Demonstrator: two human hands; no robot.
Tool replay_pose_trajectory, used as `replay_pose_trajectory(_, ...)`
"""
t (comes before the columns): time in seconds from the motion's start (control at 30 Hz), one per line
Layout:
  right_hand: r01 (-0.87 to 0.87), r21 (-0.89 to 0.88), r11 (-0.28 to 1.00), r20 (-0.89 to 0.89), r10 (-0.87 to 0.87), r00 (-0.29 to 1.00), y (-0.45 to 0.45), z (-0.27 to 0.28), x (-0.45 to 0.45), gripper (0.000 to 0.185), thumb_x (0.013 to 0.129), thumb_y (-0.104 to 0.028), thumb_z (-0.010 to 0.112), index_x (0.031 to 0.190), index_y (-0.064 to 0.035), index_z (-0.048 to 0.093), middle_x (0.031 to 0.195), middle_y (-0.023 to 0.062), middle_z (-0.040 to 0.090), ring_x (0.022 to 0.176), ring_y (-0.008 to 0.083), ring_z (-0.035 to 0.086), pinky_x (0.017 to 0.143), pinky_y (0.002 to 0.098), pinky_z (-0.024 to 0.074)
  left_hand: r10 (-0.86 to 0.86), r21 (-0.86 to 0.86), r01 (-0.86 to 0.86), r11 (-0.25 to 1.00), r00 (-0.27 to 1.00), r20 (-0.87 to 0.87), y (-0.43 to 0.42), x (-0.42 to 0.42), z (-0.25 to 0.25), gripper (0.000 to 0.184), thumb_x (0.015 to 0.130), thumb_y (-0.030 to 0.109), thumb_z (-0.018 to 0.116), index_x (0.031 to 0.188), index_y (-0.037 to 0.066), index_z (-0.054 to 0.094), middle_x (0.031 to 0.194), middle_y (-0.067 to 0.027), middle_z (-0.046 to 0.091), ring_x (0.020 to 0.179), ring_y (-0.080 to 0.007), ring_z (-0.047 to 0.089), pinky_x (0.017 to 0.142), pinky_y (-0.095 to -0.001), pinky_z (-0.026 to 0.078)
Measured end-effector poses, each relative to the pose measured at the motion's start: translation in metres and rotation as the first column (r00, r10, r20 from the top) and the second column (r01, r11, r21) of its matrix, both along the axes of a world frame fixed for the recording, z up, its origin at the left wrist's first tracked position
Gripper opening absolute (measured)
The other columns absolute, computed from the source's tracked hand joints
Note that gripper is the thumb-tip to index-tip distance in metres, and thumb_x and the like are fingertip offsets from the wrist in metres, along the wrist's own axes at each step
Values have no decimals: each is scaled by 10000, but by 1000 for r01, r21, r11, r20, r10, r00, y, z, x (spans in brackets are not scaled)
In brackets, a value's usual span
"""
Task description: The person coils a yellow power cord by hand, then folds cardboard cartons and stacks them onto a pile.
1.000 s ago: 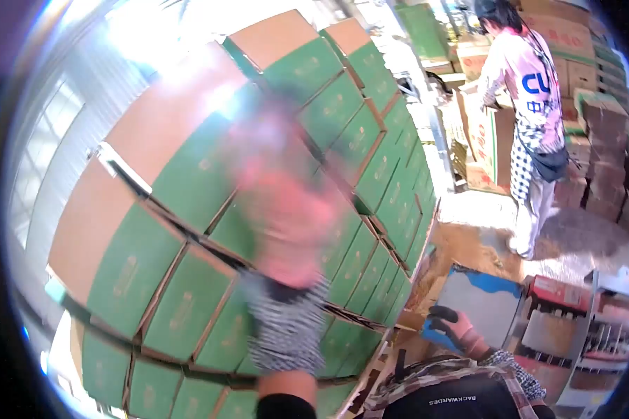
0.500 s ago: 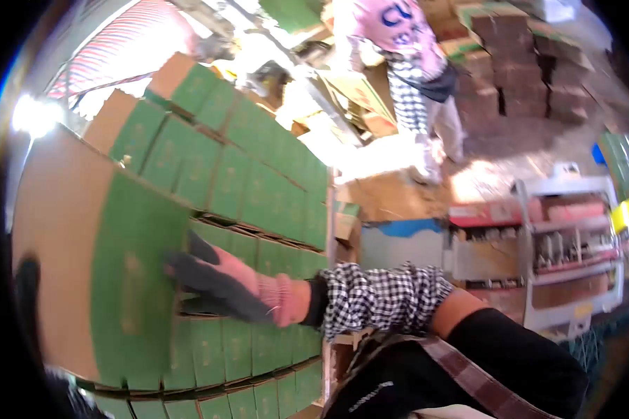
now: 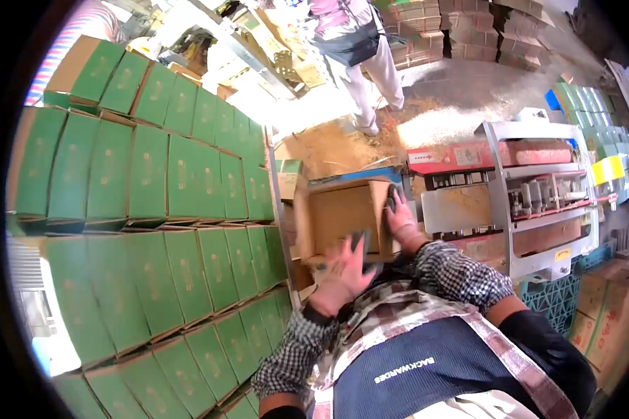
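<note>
One open cardboard box [image 3: 339, 215] on blue-edged desk [image 3: 379, 173]; left hand [image 3: 342, 274] and right hand [image 3: 404, 223] at its walls, fingers open; one sealing machine [image 3: 503, 202] alongside.

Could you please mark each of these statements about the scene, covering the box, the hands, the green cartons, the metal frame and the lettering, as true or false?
1. The cardboard box is open, with its inside showing. True.
2. The green cartons are stacked to the right of the box. False: they are stacked to its left.
3. The right hand is at the right side of the box. True.
4. The left hand is at the far edge of the box. False: it is at the near edge.
5. The metal frame stands to the right of the box. True.
6. The lettering on the wearer's dark clothing is red. False: it is white.
</note>
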State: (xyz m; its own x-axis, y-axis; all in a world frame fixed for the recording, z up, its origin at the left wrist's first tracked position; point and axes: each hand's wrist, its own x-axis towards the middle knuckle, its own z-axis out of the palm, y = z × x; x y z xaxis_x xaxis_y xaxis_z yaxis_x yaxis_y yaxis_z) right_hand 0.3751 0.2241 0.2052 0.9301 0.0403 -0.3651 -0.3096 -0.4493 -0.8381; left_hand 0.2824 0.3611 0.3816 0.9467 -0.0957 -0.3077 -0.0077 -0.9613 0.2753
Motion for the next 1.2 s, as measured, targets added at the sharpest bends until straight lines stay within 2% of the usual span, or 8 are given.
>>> replay_pose_trajectory(0.07,-286,-417,863,86,351,932,-18,5,0,664,824,-277,618,1418,-167,342,1465,169,289,1345,378,270,1104,467,243,-4,517,85,852,988,-156,47,-6,3,1024,632,593,722,1366,-12,342,1423,-235,322,1356,-449,189,1104,-566,126)
replay_pose_trajectory(0.17,-546,-634,548,-74,660,748,-5,35,9,567,815,-292,602,1345,-157,457,1468,174,277,1363,378,231,1110,485,213,-52,-159,5,987,953,-299,122,8,-62,844,706,426,730,1397,113,361,1441,-242,305,1319,-371,342,1098,-443,276)
replay_pose_trajectory(0.3,-787,-532,311,-417,713,564,26,76,70,499,789,-295,610,1266,-166,538,1321,117,490,1238,314,433,1041,446,322,-269,-78,258,963,930,-248,136,71,-116,707,697,342,739,1309,108,476,1342,-134,482,1248,-361,419,1076,-387,325)
replay_pose_trajectory(0.43,-218,-453,865,567,467,678,55,115,85,637,703,-316,707,1267,-103,502,1240,113,528,1204,296,459,994,458,372,467,-302,-436,848,883,38,137,45,-194,877,621,272,819,1354,55,389,1271,-146,530,1197,-300,483,1025,-400,377)
replay_pose_trajectory(0.53,-457,-569,683,268,680,682,38,30,6,615,736,-308,686,1277,-92,487,1383,141,390,1282,316,366,1085,509,246,648,-764,-598,245,687,-330,110,27,-254,889,629,153,817,1366,10,341,1269,-156,531,1143,-269,534,980,-381,429)
replay_pose_trajectory(0.7,-384,-340,858,106,441,891,-4,55,-47,603,788,-197,623,1333,-36,423,1380,212,388,1314,387,318,1114,483,212,268,-759,-304,575,947,-177,-1,34,-254,764,774,99,664,1421,1,270,1421,-176,354,1299,-247,358,1084,-368,288)
replay_pose_trajectory(1.07,-348,453,821,356,191,915,14,121,-52,401,847,9,553,1247,27,526,1068,122,614,979,168,594,884,286,457,322,-90,-410,907,541,777,250,-107,440,528,919,214,505,1382,10,354,1340,-203,457,1271,-267,421,1056,-389,357)
replay_pose_trajectory(1.2,-506,639,579,327,391,860,50,107,-63,381,791,-23,596,1172,-9,587,1081,135,649,1018,212,620,900,332,473,562,284,-759,585,632,534,218,-82,462,424,926,268,493,1277,30,487,1071,-80,553,963,-172,532,795,-279,440)
